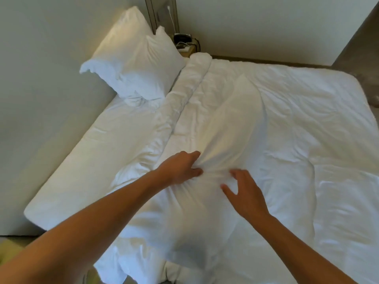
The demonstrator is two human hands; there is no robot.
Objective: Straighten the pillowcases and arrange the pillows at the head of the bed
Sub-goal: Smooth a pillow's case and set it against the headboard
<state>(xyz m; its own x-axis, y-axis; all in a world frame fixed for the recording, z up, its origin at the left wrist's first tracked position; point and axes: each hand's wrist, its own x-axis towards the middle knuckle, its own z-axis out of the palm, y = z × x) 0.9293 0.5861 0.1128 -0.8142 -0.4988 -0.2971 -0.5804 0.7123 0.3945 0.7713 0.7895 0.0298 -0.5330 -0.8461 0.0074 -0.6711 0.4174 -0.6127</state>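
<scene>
A plain pale wall [51, 99] is seen along the head of a wide bed [67, 181], whose white sheet is left bare in a strip beside that wall. Most of the mattress is covered by a rumpled white duvet [297, 140], its upper edge rolled back into a long creased ridge. A white pillow [231, 124] is laid lengthwise on the duvet, its case smooth across the far end and gathered into tight wrinkles at the near end. Two more white pillows [135, 64] are propped together against the wall at the far corner, their cases puckered and one open end frilled and loose. A small bedside table [187, 50] with dark cables is glimpsed beyond them.

The near end of the long pillow is pinched by the left hand [180, 169], with fabric bunched between thumb and fingers. The right hand [244, 193] is held just beside it, fingers spread wide and curved over the case; whether the cloth is touched cannot be told. No writing or label can be read anywhere.
</scene>
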